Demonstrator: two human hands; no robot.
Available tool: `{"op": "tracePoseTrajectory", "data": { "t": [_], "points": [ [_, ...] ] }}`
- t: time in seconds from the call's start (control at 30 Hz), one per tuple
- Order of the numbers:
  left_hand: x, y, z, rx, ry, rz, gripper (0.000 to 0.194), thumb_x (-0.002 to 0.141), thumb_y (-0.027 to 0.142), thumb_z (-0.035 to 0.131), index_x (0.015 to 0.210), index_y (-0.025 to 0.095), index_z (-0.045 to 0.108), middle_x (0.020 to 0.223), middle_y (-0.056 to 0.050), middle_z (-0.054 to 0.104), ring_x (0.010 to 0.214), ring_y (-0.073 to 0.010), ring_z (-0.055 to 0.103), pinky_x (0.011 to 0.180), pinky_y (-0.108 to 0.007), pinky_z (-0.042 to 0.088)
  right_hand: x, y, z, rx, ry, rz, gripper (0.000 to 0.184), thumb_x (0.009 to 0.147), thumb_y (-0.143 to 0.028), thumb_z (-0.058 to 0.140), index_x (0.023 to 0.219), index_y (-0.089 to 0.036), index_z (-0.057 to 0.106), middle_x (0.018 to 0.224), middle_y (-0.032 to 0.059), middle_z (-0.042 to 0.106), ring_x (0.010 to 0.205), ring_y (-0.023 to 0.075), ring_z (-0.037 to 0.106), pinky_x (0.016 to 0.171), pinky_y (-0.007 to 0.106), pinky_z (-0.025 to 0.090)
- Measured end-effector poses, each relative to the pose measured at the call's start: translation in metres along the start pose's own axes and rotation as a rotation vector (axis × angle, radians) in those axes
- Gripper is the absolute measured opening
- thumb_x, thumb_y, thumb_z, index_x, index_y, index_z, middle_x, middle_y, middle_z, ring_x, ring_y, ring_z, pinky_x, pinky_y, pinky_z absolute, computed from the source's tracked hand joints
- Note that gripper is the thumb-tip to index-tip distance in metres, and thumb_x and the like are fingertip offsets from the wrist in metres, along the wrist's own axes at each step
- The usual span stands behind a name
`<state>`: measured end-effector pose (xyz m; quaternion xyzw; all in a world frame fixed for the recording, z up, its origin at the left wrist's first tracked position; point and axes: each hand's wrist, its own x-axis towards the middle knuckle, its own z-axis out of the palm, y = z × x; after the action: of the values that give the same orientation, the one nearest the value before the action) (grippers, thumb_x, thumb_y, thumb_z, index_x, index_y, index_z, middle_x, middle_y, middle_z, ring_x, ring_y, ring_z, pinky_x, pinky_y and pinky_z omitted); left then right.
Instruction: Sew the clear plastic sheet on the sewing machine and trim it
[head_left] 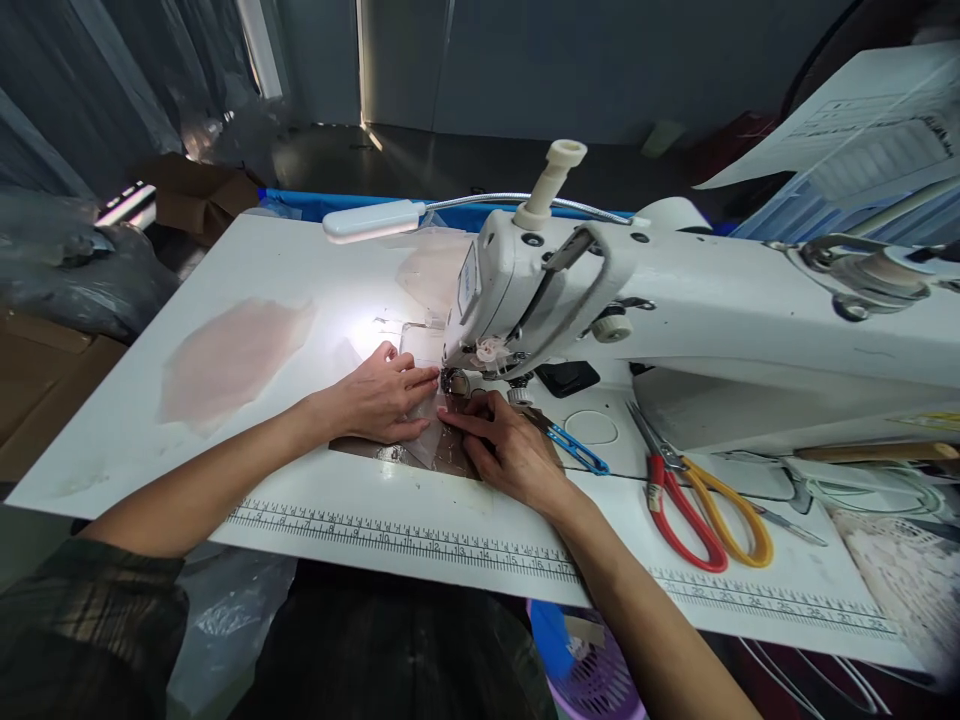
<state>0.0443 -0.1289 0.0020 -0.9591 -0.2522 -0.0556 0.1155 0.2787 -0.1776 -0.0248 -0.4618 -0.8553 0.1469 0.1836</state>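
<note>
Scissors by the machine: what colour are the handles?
One red handle, one yellow-orange handle; best seen in the head view.

Only legible text: black numerals on the white printed ruler strip (450, 548) along the front edge of the white tabletop (300, 260). Mid-teens up to 17 on the left stretch, 20s on the right. Small pale rectangular label (468, 279) on the white metal sewing machine (697, 300), white printed paper sheet (847, 130): unreadable.
</note>
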Motion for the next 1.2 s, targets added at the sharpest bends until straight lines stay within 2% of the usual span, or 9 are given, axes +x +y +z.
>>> {"op": "tracePoseTrajectory", "data": {
  "t": [0.17,0.3,0.37,0.53,0.67,0.87,0.97,1.1,1.2],
  "points": [
    [0.001,0.012,-0.022,0.019,-0.124,-0.027,0.054,0.092,0.059,0.045,0.098,0.011,0.069,0.106,-0.015,0.066,0.079,-0.0230,0.057,0.075,-0.038,0.036,0.003,0.002,-0.011,0.197,-0.023,-0.026,0.037,0.084,-0.015,0.050,0.108,-0.029,0.075,0.104,0.0047,0.066,0.094,0.0187,0.065,0.087,0.036,0.053],
    [-0.008,0.011,-0.035,0.024,-0.031,-0.056,0.049,0.097,0.055,0.045,0.110,0.012,0.065,0.130,-0.016,0.059,0.099,-0.0273,0.059,0.080,-0.038,0.038,0.007,0.005,-0.018,0.305,0.001,-0.041,0.042,0.083,-0.010,0.044,0.111,-0.024,0.073,0.102,0.0049,0.070,0.092,0.0178,0.066,0.087,0.035,0.053],
    [-0.018,0.010,-0.037,-0.007,0.036,-0.042,0.038,0.099,0.044,0.046,0.108,0.012,0.066,0.126,-0.015,0.062,0.098,-0.0260,0.060,0.081,-0.038,0.040,0.009,0.004,-0.018,0.259,-0.006,-0.044,0.042,0.085,-0.011,0.044,0.115,-0.024,0.071,0.102,0.0060,0.070,0.092,0.0190,0.066,0.086,0.036,0.053],
    [-0.036,0.019,-0.028,-0.296,0.132,0.105,0.034,0.092,0.043,0.059,0.110,0.014,0.066,0.112,-0.013,0.069,0.098,-0.0230,0.064,0.085,-0.039,0.047,0.011,0.000,-0.009,0.033,-0.050,-0.036,0.044,0.092,-0.021,0.044,0.131,-0.029,0.062,0.111,0.0091,0.063,0.087,0.0204,0.065,0.081,0.038,0.053],
    [-0.037,0.029,-0.011,-0.339,0.173,0.100,0.018,0.095,0.025,0.054,0.097,0.018,0.070,0.106,-0.009,0.072,0.092,-0.0193,0.066,0.084,-0.039,0.049,0.010,-0.003,-0.006,-0.081,-0.061,-0.051,0.044,0.094,-0.024,0.043,0.134,-0.028,0.060,0.111,0.0105,0.061,0.087,0.0212,0.063,0.080,0.038,0.053],
    [-0.034,0.030,0.006,-0.429,0.349,0.062,0.021,0.098,0.019,0.046,0.096,0.016,0.067,0.096,-0.007,0.075,0.085,-0.0154,0.069,0.076,-0.033,0.053,0.007,0.000,-0.004,-0.014,-0.039,-0.031,0.044,0.093,-0.022,0.043,0.134,-0.027,0.060,0.116,0.0099,0.061,0.093,0.0211,0.064,0.086,0.038,0.053],
    [-0.035,0.030,0.006,-0.426,0.367,0.086,0.018,0.097,0.021,0.050,0.098,0.014,0.066,0.097,-0.009,0.075,0.086,-0.0169,0.069,0.075,-0.033,0.054,0.008,0.003,-0.004,0.076,-0.011,-0.002,0.045,0.091,-0.019,0.042,0.131,-0.027,0.062,0.115,0.0085,0.062,0.092,0.0195,0.065,0.087,0.037,0.053],
    [-0.037,0.032,0.003,-0.406,0.289,0.114,0.026,0.093,0.035,0.058,0.101,0.012,0.066,0.106,-0.013,0.073,0.092,-0.0217,0.069,0.078,-0.039,0.055,0.006,0.002,-0.009,0.111,0.009,-0.007,0.041,0.088,-0.015,0.043,0.118,-0.024,0.070,0.112,0.0089,0.065,0.091,0.0205,0.066,0.087,0.039,0.053],
    [-0.036,0.033,0.003,-0.443,0.319,0.068,0.019,0.096,0.025,0.053,0.093,0.013,0.067,0.102,-0.012,0.074,0.089,-0.0186,0.069,0.077,-0.036,0.057,-0.003,-0.006,-0.014,0.145,0.002,-0.062,0.031,0.083,-0.011,0.046,0.091,-0.020,0.075,0.100,0.0076,0.068,0.086,0.0194,0.067,0.083,0.035,0.053]
  ]
}}
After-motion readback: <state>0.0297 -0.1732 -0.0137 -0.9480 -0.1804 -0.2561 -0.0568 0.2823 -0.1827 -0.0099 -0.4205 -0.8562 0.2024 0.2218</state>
